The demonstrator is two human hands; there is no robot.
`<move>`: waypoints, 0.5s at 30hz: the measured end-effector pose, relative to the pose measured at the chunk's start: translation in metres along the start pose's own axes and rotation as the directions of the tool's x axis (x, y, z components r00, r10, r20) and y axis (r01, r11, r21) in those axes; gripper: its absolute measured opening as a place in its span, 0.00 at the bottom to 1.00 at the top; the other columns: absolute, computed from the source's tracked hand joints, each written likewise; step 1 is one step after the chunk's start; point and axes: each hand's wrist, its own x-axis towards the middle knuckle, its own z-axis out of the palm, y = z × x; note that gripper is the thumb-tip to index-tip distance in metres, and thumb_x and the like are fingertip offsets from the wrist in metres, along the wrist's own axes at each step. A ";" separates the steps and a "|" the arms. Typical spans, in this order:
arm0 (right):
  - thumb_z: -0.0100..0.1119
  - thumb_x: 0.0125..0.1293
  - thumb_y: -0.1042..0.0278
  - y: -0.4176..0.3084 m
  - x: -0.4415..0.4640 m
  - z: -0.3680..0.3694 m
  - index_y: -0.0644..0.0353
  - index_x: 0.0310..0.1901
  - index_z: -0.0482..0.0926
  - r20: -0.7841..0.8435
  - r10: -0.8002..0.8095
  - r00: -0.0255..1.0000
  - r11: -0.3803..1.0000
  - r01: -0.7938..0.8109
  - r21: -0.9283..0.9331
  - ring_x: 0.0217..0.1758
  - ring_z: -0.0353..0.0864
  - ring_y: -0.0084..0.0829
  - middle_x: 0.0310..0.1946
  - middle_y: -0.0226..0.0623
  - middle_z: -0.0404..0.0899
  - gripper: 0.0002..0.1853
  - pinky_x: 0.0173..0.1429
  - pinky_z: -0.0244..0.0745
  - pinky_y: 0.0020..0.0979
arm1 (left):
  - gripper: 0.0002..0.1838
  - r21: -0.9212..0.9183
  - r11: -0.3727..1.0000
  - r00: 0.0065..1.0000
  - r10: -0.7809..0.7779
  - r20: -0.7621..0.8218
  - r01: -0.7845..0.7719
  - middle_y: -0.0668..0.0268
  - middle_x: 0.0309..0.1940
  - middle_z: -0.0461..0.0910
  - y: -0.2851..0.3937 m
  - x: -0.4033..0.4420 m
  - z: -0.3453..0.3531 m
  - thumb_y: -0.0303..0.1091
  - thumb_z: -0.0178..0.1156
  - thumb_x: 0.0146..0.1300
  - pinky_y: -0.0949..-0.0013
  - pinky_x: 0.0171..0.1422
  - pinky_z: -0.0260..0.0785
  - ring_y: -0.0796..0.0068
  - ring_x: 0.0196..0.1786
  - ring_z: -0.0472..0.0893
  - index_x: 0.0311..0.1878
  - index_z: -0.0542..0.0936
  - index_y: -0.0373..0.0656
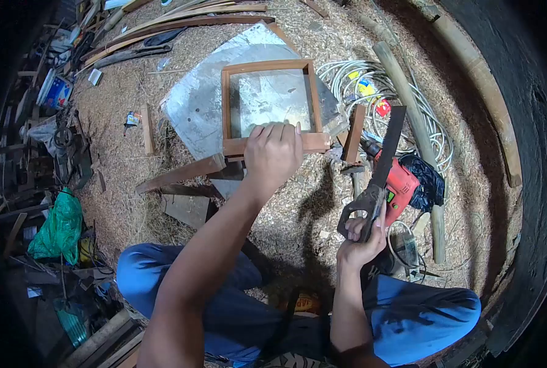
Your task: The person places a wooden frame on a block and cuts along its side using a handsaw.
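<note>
A rectangular wooden frame (226,104) rests on a scuffed metal sheet (193,92). My left hand (273,149) is closed over the near rail of the frame, around its middle. On the right, my right hand (364,239) grips the handle of a handsaw (391,144), whose blade points up and away from me. The saw is apart from the frame. Under and beside the saw lies a red power drill (402,184). A short wooden block (353,134) stands between the frame and the saw blade.
A coil of pale cable (433,132) and a long pole (408,98) lie at the right. Wooden strips (181,23) are at the back left, a green bag (59,227) at the far left. Wood shavings cover the ground. A plank (181,173) lies left of my left hand.
</note>
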 end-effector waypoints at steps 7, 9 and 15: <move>0.46 0.79 0.63 0.010 -0.002 -0.001 0.75 0.72 0.65 0.048 -0.035 0.998 0.999 0.036 -0.029 0.16 0.56 0.18 0.14 0.25 0.60 0.28 0.25 0.57 0.26 | 0.10 -0.003 1.000 1.000 0.013 -0.007 -0.013 0.57 0.27 0.83 0.000 0.000 -0.001 0.30 0.58 0.67 0.59 0.42 0.72 0.59 0.31 0.83 0.32 0.84 0.37; 0.47 0.79 0.64 0.010 -0.004 -0.002 0.75 0.71 0.67 0.075 -0.062 0.995 0.997 0.065 -0.039 0.16 0.56 0.17 0.14 0.24 0.60 0.27 0.24 0.56 0.26 | 0.10 -0.003 1.000 1.000 0.006 0.004 -0.006 0.57 0.27 0.83 0.001 0.001 -0.002 0.30 0.58 0.67 0.59 0.41 0.72 0.59 0.31 0.83 0.31 0.84 0.37; 0.47 0.78 0.67 0.001 -0.029 -0.005 0.74 0.70 0.69 0.287 -0.063 0.956 0.940 0.153 -0.305 0.17 0.58 0.15 0.16 0.22 0.62 0.25 0.24 0.56 0.24 | 0.12 0.009 1.000 1.000 -0.008 -0.021 0.008 0.57 0.24 0.83 0.005 0.003 -0.003 0.31 0.58 0.67 0.59 0.40 0.72 0.58 0.29 0.83 0.27 0.82 0.38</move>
